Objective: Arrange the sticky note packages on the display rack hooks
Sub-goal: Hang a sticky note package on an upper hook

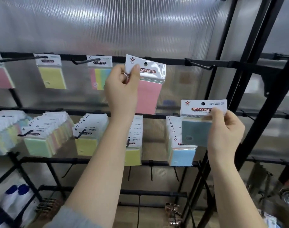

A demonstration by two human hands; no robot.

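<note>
My left hand point(122, 89) pinches the white header of a pink sticky note package point(148, 94) and holds it up against the top rail of the black display rack point(173, 60); the header's hole sits at rail height. My right hand point(222, 134) grips a grey-blue sticky note package point(196, 134) by its header, lower and to the right, in front of the middle row. A bare hook point(201, 65) sticks out of the top rail right of the pink package. Whether the pink package is on a hook is hidden.
On the top rail hang a striped package point(100, 74), a yellow package point(52, 74) and a pink package point(0, 76). The middle row holds full hooks of packages point(46, 135). A black diagonal frame post point(262, 96) stands at the right. Lower hooks point(151, 173) are bare.
</note>
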